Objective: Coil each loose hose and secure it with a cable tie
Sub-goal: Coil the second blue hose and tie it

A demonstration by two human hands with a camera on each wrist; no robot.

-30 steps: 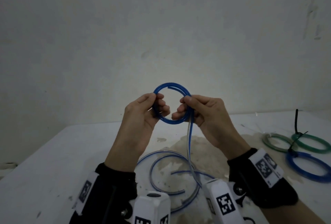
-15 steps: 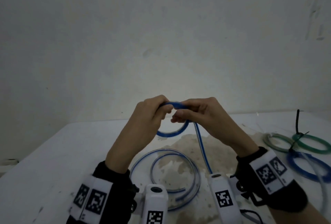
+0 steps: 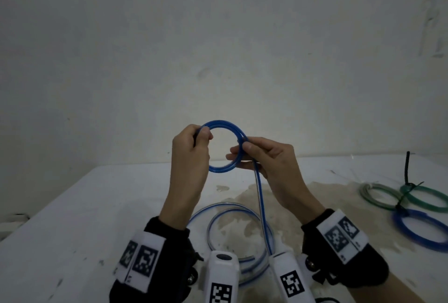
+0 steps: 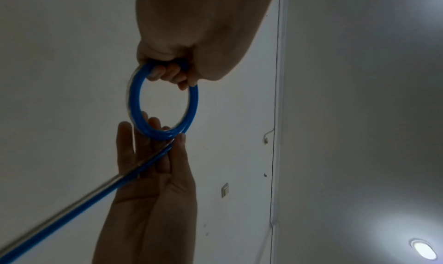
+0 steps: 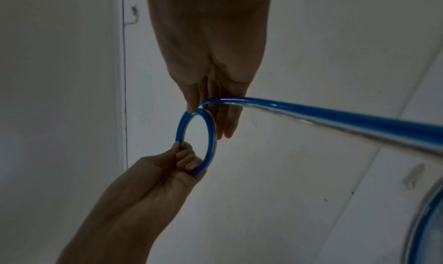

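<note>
A blue hose is wound into a small coil (image 3: 221,169) that I hold upright in the air above the table. My left hand (image 3: 202,136) grips the coil's left side with curled fingers, seen closer as the left hand (image 4: 172,73) on the coil (image 4: 134,101). My right hand (image 3: 242,152) pinches the right side, thumb in front and straight fingers behind; the right wrist view shows the right hand (image 5: 203,107) and the coil (image 5: 210,135). The loose tail (image 3: 260,200) drops from the right hand to wide loops (image 3: 218,205) lying on the table.
The white table (image 3: 72,217) is stained brown in its middle. At the right lie three tied coils: a grey one (image 3: 378,193), a green one (image 3: 424,197) and a blue one (image 3: 419,230), with a black cable tie (image 3: 408,167) sticking up. A bare wall stands behind.
Half a second ago the coil was tipped edge-on and lower, with the hands close together. Now it stands upright and higher, a hand on each side.
</note>
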